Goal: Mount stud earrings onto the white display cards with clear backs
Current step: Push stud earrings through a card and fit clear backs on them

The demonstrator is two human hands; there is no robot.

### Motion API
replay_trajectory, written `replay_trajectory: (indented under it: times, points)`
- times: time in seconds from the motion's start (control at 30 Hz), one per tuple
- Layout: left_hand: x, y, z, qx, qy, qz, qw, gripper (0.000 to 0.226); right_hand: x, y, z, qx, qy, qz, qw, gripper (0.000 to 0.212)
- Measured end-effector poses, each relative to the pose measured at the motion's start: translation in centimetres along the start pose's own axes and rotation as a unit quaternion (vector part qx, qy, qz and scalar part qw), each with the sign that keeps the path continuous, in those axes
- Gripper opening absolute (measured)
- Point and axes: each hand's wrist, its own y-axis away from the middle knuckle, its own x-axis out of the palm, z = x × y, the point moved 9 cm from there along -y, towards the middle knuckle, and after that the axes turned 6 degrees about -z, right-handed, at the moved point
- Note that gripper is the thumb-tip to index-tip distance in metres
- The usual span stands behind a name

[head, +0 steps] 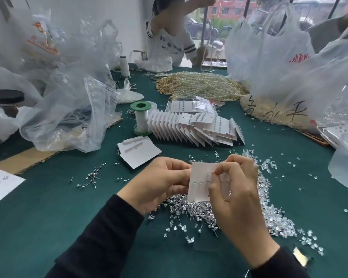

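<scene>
My left hand grips the left edge of a white display card, its back turned toward me above the table. Several clear backs sit on the card in a row. My right hand pinches something small at the card's upper middle, thumb and forefinger together; what it pinches is too small to make out. Beneath the hands lies a heap of silver stud earrings. Clear backs are piled to the right of it. A small stack of blank white cards lies just beyond my left hand.
Filled cards stand fanned in a row mid-table beside a green thread spool. Pearl strands lie farther back. Plastic bags crowd the left and right sides. Another person sits across the green table. Loose studs are scattered at left.
</scene>
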Motion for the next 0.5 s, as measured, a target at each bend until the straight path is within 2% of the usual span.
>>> replay_trajectory:
  times: [0.07,0.23,0.4,0.5]
  points:
    - [0.29,0.15,-0.03,-0.004,0.002,0.014,1.000,0.027,0.05,0.09,0.09,-0.003,0.001,0.004,1.000,0.003]
    - [0.34,0.06,0.15,-0.004,-0.003,0.021,1.000,0.027,0.23,0.12,0.18,-0.011,0.022,0.011,1.000,0.004]
    - [0.50,0.06,0.15,-0.018,-0.007,0.037,0.999,0.042,-0.34,-0.15,-0.12,-0.022,0.066,-0.014,0.997,0.014]
    - [0.49,0.22,-0.04,-0.008,-0.021,0.038,0.999,0.022,-0.38,-0.26,-0.12,-0.030,0.088,-0.018,0.995,0.013]
